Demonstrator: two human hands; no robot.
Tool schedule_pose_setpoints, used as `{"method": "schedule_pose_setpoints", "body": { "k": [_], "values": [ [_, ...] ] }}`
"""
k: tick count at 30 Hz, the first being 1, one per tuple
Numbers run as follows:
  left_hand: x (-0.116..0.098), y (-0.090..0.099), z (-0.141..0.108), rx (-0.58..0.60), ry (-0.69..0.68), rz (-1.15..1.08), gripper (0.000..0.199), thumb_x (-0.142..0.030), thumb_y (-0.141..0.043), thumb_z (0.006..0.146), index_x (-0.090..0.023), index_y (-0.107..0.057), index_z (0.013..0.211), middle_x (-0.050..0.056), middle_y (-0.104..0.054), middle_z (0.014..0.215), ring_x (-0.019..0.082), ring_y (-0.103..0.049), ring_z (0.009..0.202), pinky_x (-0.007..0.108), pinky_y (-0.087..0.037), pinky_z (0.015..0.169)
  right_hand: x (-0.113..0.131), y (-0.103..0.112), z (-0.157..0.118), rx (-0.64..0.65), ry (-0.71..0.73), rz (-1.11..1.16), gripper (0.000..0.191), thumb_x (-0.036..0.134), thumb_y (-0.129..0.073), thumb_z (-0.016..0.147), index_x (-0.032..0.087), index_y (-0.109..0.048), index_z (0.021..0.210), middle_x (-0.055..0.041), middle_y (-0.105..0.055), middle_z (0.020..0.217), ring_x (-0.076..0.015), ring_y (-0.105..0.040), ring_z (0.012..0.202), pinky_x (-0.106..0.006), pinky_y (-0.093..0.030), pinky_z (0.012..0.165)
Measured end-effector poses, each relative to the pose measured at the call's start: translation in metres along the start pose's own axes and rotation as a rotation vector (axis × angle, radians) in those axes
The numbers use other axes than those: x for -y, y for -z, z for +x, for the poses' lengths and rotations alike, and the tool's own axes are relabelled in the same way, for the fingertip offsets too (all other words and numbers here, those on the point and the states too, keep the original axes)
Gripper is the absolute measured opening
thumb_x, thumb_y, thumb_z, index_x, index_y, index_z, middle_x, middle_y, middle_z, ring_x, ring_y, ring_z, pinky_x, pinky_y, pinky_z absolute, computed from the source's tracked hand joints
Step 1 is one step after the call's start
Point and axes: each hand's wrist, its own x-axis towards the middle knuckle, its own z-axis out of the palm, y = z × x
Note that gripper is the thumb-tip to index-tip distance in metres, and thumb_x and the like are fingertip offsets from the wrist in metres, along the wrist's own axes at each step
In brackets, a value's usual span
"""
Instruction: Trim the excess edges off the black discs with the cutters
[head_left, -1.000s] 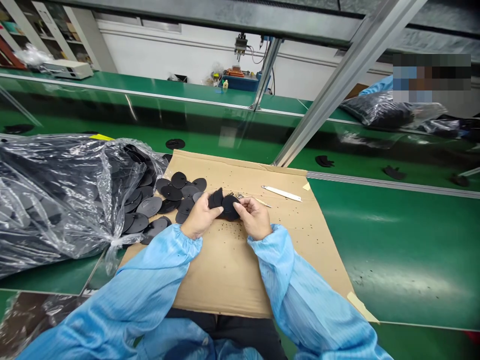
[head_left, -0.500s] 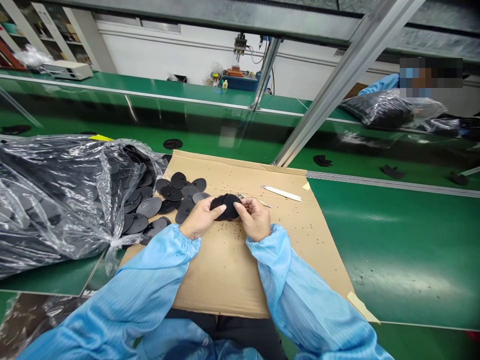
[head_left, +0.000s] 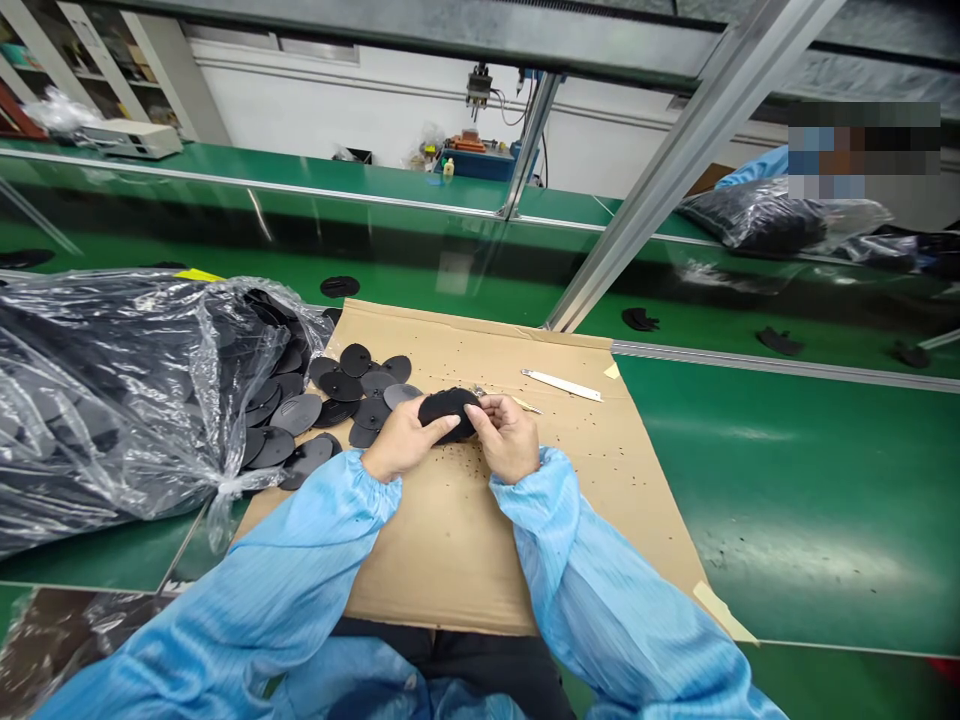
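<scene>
Black round discs point(head_left: 448, 408), overlapping one another, are held between my two hands above the cardboard sheet point(head_left: 442, 560). My left hand point(head_left: 405, 436) grips their left side, thumb on top. On their right side, my right hand point(head_left: 508, 436) pinches the edge between thumb and fingers. To the left of my hands lie several loose black discs point(head_left: 341, 386), some with a small knob. A thin pointed tool point(head_left: 525, 405) lies partly hidden behind my right hand. Small black scraps are scattered over the cardboard.
A clear plastic bag point(head_left: 127, 400) full of black discs fills the left side. A white blade-like tool point(head_left: 562, 385) rests at the cardboard's back right. Black pieces lie on the green belt point(head_left: 450, 290) beyond. A metal post point(head_left: 690, 170) slants up on the right.
The discs in my hands now overlap more closely, with less of a step between them. Pieces on the green belt have shifted slightly left.
</scene>
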Motion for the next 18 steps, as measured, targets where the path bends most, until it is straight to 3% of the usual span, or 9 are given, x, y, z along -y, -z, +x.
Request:
{"method": "schedule_pose_setpoints", "body": {
  "k": [4, 8, 12, 18],
  "values": [
    [-0.001, 0.001, -0.001, -0.006, -0.013, 0.052, 0.029, -0.033, -0.070, 0.075, -0.015, -0.069, 0.098, 0.007, -0.070, 0.094, 0.023, -0.064, 0.090, 0.032, -0.049, 0.082, 0.002, 0.004, 0.001, 0.079, 0.042, -0.104, 0.027, 0.046, -0.058, 0.085, 0.019, -0.056, 0.084, 0.0005, -0.059, 0.065, -0.0122, -0.052, 0.054, -0.026, -0.045, 0.053],
    [0.000, 0.003, -0.001, 0.059, 0.002, 0.005, 0.028, -0.033, -0.072, 0.073, -0.014, -0.068, 0.094, 0.006, -0.069, 0.089, 0.022, -0.063, 0.084, 0.030, -0.049, 0.077, 0.009, 0.012, 0.003, 0.254, 0.127, -0.305, 0.041, 0.051, -0.045, 0.090, 0.019, -0.054, 0.065, 0.0005, -0.049, 0.055, -0.0129, -0.045, 0.052, -0.026, -0.036, 0.050],
    [-0.001, 0.005, -0.001, 0.138, 0.035, -0.081, 0.030, -0.033, -0.075, 0.071, -0.014, -0.068, 0.092, 0.006, -0.068, 0.086, 0.021, -0.062, 0.082, 0.030, -0.048, 0.077, 0.014, 0.018, 0.005, 0.391, 0.124, -0.259, 0.050, 0.056, -0.040, 0.090, 0.019, -0.050, 0.059, 0.0008, -0.045, 0.051, -0.0123, -0.042, 0.049, -0.025, -0.031, 0.047],
    [-0.002, 0.005, -0.002, 0.208, 0.058, -0.119, 0.032, -0.034, -0.076, 0.070, -0.013, -0.067, 0.091, 0.005, -0.066, 0.082, 0.019, -0.060, 0.078, 0.028, -0.047, 0.073, 0.016, 0.022, 0.007, 0.475, 0.141, -0.213, 0.053, 0.056, -0.040, 0.090, 0.019, -0.042, 0.052, 0.0025, -0.036, 0.049, -0.0097, -0.034, 0.046, -0.024, -0.025, 0.046]
  ]
}}
